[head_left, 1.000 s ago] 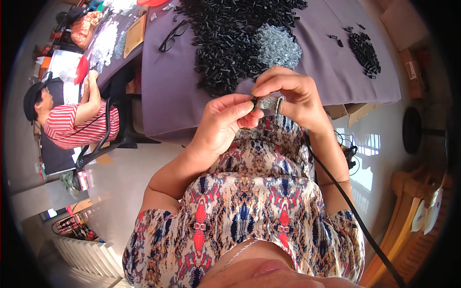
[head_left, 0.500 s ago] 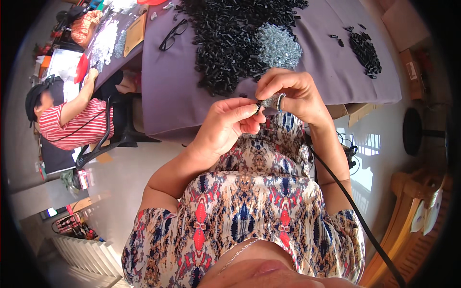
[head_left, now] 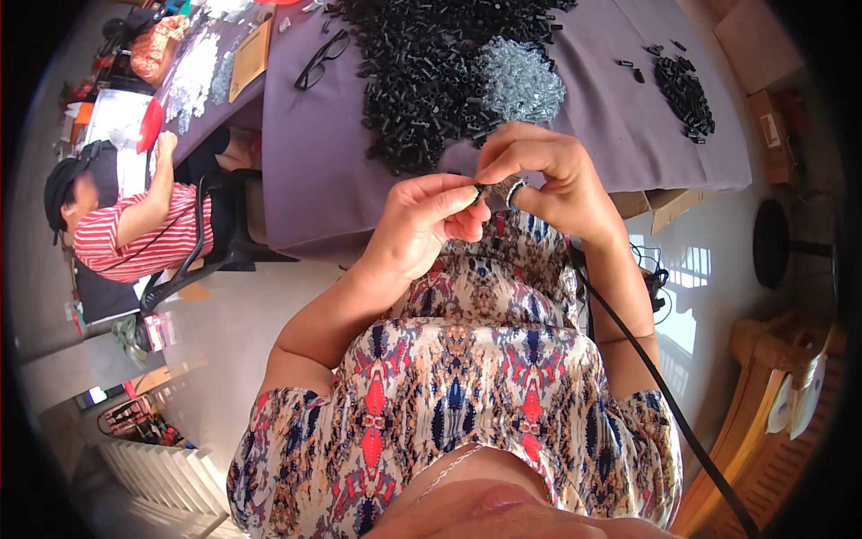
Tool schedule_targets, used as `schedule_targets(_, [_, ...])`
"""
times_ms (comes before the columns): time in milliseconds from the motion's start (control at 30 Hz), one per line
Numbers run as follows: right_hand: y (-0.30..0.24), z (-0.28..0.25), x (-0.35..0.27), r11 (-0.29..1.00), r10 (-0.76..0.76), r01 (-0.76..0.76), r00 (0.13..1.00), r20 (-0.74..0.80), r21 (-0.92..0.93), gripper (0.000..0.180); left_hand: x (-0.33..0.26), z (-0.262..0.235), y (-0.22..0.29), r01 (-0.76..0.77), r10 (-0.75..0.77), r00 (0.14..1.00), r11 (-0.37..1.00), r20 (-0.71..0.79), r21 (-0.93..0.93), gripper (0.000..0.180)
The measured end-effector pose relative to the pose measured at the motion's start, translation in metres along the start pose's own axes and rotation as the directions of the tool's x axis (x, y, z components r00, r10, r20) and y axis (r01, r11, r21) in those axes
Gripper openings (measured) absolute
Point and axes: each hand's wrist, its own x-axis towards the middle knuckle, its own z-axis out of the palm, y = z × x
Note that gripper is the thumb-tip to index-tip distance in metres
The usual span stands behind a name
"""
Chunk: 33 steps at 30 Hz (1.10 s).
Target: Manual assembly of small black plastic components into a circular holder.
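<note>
Purple cloth-covered surface (head_left: pixel 620 117) bears a heap of black cylinders (head_left: pixel 409 103). On its near side, left hand (head_left: pixel 413 220) pinches a small dark piece (head_left: pixel 477 193), right hand (head_left: pixel 555 180) clasps glassy grey bits (head_left: pixel 501 190); such fingertip work seemingly calls for steady alignment.

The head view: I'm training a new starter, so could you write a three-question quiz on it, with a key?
1. What lies just left of the large black pile?
(a) a mug
(b) glasses
(c) a hammer

2. True or false: the clear pile touches the large black pile.

3. Fill in the blank: the left hand pinches a small ____-coloured piece between thumb and fingers.

Key: 1 b; 2 true; 3 dark.
</note>
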Motion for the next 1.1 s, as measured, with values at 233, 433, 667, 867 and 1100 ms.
schedule_targets(233, [0.0, -0.002, 0.0, 0.999, -0.013, 0.015, 0.999, 0.04, -0.037, 0.033, 0.001, -0.006, 0.007, 0.169, -0.165, 0.985, 0.982, 0.054, -0.081, 0.021])
schedule_targets(433, [-0.007, 0.001, -0.001, 0.996, -0.007, 0.013, 0.998, 0.064, -0.088, 0.033, 0.002, -0.008, 0.007, 0.211, -0.206, 0.976, 0.974, 0.066, -0.078, 0.021])
schedule_targets(667, [-0.01, 0.008, -0.002, 0.982, 0.028, -0.02, 0.999, 0.037, -0.186, 0.032, -0.003, -0.005, 0.004, 0.064, -0.059, 0.997, 0.989, -0.041, 0.136, 0.021])
schedule_targets(867, [-0.008, 0.009, -0.003, 0.983, 0.082, -0.076, 0.996, 0.029, -0.168, 0.033, 0.001, -0.007, 0.001, -0.005, 0.012, 0.999, 0.982, -0.032, 0.191, 0.02])
schedule_targets(1100, [0.005, 0.006, 0.001, 0.979, -0.031, 0.033, 0.999, 0.014, -0.201, 0.032, 0.008, -0.01, -0.011, -0.104, 0.105, 0.993, 0.994, -0.052, 0.031, 0.019])
